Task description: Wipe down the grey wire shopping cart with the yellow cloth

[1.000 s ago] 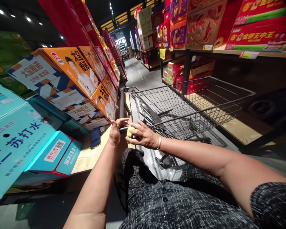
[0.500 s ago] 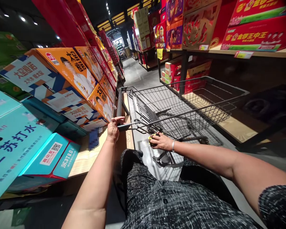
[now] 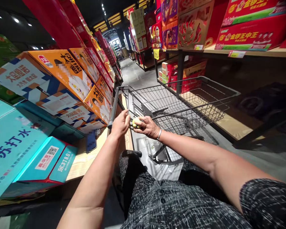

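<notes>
A dark wire shopping cart (image 3: pixel 193 107) stands in front of me, with its push handle (image 3: pixel 113 106) toward the left. My left hand (image 3: pixel 120 124) is closed around the frame at the cart's near corner, beside the handle's end. My right hand (image 3: pixel 149 127), with a band at its wrist, is closed on a small yellow-green wad (image 3: pixel 136 122) that looks like a cloth. It presses the wad to the frame, close beside the left hand's fingers. The hands cover most of that corner of the frame.
Orange cartons (image 3: pixel 69 74) and turquoise cartons (image 3: pixel 45 159) are stacked on a wooden display base (image 3: pixel 82 162) at left. On the right, a shelf (image 3: pixel 252 54) bears red boxes (image 3: pixel 250 35). A tiled aisle (image 3: pixel 131 68) runs ahead between displays.
My right hand has moved left and up with the yellow wad, from below the rail to beside my left hand. The left hand has shifted from the handle's end onto the adjoining frame.
</notes>
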`<state>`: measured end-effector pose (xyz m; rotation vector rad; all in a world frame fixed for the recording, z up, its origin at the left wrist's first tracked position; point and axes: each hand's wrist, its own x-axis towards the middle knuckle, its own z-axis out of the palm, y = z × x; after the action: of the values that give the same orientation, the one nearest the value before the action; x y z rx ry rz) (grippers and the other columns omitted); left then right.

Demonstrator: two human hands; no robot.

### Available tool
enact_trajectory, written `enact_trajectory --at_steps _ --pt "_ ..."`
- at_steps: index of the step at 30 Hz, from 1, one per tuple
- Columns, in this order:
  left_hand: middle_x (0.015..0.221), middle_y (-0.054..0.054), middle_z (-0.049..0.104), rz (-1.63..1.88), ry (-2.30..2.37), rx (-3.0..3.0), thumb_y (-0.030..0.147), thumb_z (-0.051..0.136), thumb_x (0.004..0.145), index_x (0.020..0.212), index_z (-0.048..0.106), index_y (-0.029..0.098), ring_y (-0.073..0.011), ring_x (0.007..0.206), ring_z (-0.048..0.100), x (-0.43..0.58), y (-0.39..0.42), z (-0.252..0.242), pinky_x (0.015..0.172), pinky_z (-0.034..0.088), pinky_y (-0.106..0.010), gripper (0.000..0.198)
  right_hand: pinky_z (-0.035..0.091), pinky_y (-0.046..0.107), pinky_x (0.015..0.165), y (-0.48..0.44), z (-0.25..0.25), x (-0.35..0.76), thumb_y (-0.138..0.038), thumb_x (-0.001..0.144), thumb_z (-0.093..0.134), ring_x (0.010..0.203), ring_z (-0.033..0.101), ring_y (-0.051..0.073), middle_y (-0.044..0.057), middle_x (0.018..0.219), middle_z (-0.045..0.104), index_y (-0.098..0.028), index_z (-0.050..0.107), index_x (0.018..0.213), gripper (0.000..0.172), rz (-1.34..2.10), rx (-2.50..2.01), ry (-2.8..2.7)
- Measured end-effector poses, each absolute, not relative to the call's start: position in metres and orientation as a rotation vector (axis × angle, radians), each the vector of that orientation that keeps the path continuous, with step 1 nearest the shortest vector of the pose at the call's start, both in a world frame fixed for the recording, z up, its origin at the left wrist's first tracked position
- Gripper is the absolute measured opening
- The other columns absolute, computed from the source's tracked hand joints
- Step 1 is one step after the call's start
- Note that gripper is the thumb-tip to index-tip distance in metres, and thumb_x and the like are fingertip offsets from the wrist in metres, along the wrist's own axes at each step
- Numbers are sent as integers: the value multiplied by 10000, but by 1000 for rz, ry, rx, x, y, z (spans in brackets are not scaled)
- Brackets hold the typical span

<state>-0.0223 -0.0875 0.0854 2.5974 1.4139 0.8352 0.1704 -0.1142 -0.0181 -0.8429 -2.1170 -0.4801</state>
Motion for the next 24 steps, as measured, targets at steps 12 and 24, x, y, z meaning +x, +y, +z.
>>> enact_trajectory --at_steps 12,24 --pt "1243 -93 690 610 1462 2941 402 743 823 1083 689 268 -359 1180 514 -28 -79 58 1008 277 -523 297 411 438 867 -153 -48 330 -93 808 626 1161 475 302 96 1360 555 -312 737 1164 433 -327 -1675 -1870" --pt "1126 -87 686 539 1563 2997 521 732 788 1038 652 240 -337 1158 532 -17 -86 61 978 315 -504 384 471 456 896 -121 5 245 -456 918 621 1145 440 342 164 1404 415 -283 585 1406 518 50 -1954 -1581"
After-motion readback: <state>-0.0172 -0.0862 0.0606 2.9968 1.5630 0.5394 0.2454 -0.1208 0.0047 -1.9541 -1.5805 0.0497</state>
